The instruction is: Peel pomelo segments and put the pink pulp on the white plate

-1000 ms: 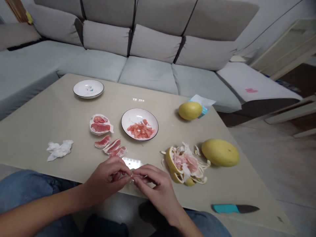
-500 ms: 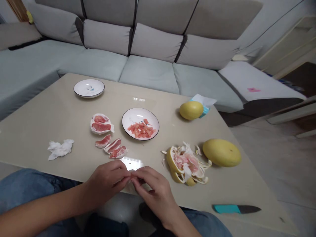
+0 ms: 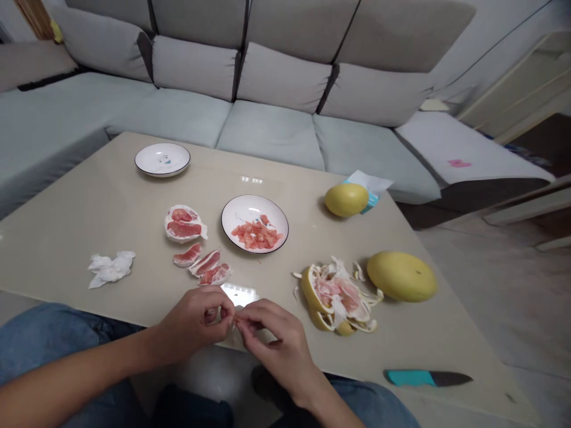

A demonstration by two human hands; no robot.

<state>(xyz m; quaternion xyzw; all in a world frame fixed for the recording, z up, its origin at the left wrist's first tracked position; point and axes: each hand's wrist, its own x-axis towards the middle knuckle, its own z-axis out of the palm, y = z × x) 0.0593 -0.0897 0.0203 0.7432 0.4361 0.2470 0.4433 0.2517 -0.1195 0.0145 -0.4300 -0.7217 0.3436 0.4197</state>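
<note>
My left hand [image 3: 200, 318] and my right hand [image 3: 274, 342] meet at the table's near edge, fingertips pinched together. Between them is a small pinkish bit of pomelo [image 3: 234, 321], mostly hidden by the fingers. Just beyond my left hand lie several loose pomelo segments [image 3: 205, 264], with a partly peeled pomelo chunk [image 3: 182, 224] behind them. A white dark-rimmed plate [image 3: 232, 208] holds pieces of pink pomelo flesh [image 3: 256, 233]. To the right of my right hand sits a cut pomelo rind [image 3: 314, 306] filled with peel scraps and membranes [image 3: 341, 291].
A knife [image 3: 423, 378] with a turquoise handle lies near the right front edge. Two whole pomelos [image 3: 401, 276] [image 3: 346, 200] are on the right, one against a tissue pack [image 3: 371, 201]. Crumpled tissue [image 3: 111, 268] lies at left. Another plate [image 3: 162, 159] stands far left, before a grey sofa [image 3: 267, 131].
My left hand's fingers have curled and shifted slightly, and its fingertips have drawn a little away from the right ones, showing a small bit between them. The table's things stay put.
</note>
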